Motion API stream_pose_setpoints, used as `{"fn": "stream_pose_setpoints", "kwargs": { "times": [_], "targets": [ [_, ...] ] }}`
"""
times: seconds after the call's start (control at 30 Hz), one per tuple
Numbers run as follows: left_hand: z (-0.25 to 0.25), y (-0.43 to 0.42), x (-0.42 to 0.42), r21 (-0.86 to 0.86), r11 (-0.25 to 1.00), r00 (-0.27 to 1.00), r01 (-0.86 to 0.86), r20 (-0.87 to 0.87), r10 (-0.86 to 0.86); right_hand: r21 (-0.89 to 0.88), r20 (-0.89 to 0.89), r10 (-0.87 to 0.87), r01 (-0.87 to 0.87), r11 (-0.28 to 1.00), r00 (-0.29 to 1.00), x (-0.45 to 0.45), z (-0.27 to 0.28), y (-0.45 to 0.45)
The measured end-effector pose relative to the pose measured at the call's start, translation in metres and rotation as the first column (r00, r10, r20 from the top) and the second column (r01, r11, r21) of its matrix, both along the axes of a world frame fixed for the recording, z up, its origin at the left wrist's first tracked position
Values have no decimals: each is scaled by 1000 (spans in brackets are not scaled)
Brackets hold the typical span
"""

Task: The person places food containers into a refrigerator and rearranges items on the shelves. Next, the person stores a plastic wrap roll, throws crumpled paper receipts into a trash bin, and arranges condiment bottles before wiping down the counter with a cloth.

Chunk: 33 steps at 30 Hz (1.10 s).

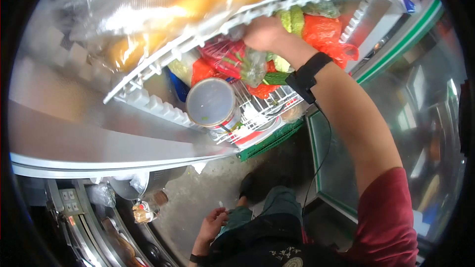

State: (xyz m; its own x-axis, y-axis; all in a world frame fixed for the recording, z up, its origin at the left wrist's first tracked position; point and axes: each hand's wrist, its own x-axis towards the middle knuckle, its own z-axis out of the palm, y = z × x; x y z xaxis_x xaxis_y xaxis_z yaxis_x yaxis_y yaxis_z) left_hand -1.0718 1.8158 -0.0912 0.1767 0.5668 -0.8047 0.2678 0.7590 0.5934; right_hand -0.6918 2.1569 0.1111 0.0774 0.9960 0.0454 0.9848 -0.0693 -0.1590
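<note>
My right hand (264, 33) reaches into a fridge, under the front edge of a white wire shelf (185, 37). Its fingers are hidden behind the shelf edge and blurred, so their grip does not show. Just below it lies a clear plastic bag of red chili peppers (222, 59) with green stems. Leafy green vegetables (292, 22) and an orange-red plastic bag (321, 34) sit to its right, and a cucumber (276, 78) lies by the wrist. Down beside my leg hangs my left hand (213, 222), empty, its fingers loosely bent and apart.
Bagged yellow-orange produce (188, 5) fills the upper shelf. A round lidded tub (212, 103) stands on the lower wire rack (252, 113), above a green crate (272, 141). A glass door with a green edge (396, 49) swings out at right. A grey bin (156, 178) stands lower left.
</note>
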Motion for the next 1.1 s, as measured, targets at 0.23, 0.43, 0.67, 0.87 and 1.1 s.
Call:
{"fn": "stream_pose_setpoints", "kwargs": {
  "times": [0.23, 0.43, 0.67, 0.87, 1.1],
  "targets": [
    [17, 38, 5, 131, 984, 992, 122, -3, -122, 231, -370, -1, 93, 969, 929, 12, 30, -79],
    [20, 64, 2, 194, 972, 986, 130, 73, -147, 805, -348, 344, 90, 587, 872, -31, -11, -160],
    [26, 75, -3, 235, 953, 971, 193, 92, -219, 554, -95, 417, -300, 777, 904, -115, -48, -152],
    [19, 75, -34, 192, 978, 983, 83, 142, -112, 479, 26, 375, -341, 809, 927, -82, -44, -156],
    [23, 97, -24, 193, 962, 965, 192, 143, -221, 627, -362, 210, 71, 776, 908, -81, -19, -251]
  ]
}}
